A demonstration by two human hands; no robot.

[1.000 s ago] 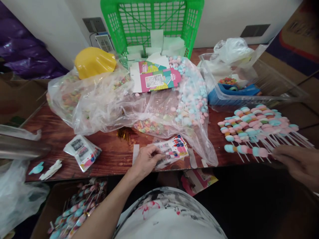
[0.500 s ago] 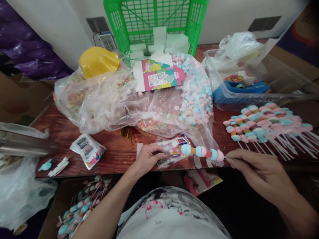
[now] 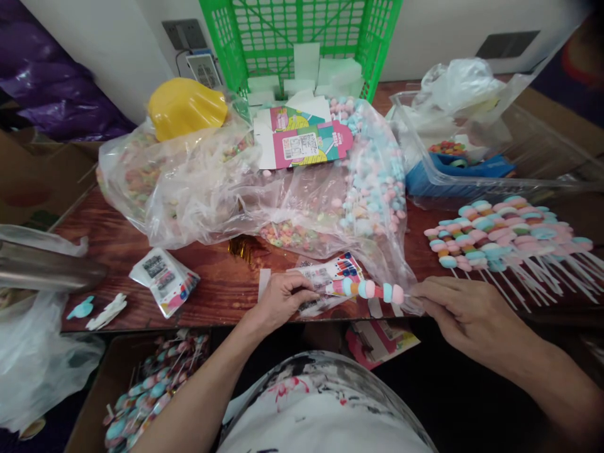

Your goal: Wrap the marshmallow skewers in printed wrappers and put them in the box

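A marshmallow skewer point(image 3: 367, 289) with pink, blue and orange pieces lies level in front of me. Its white stick is pinched between the fingertips of my right hand point(image 3: 465, 318). My left hand point(image 3: 283, 301) pinches the edge of a clear printed plastic bag point(image 3: 336, 287), and the skewer's left end is at or inside that bag. How far in it goes is hard to see. More printed bags point(image 3: 349, 264) lie flat beneath, at the table's front edge.
Finished-looking skewers point(image 3: 509, 233) lie in rows at right. Large plastic bags of candy point(image 3: 189, 195) cover the middle, below a green crate point(image 3: 302, 25). A bag stack point(image 3: 165, 280) and steel flask point(image 3: 51, 267) sit left. A box of wrapped skewers point(image 3: 151, 390) stands below.
My right hand has moved left, carrying the skewer, and its left end has come to the printed bag at my left hand. My left hand has stayed nearly in place.
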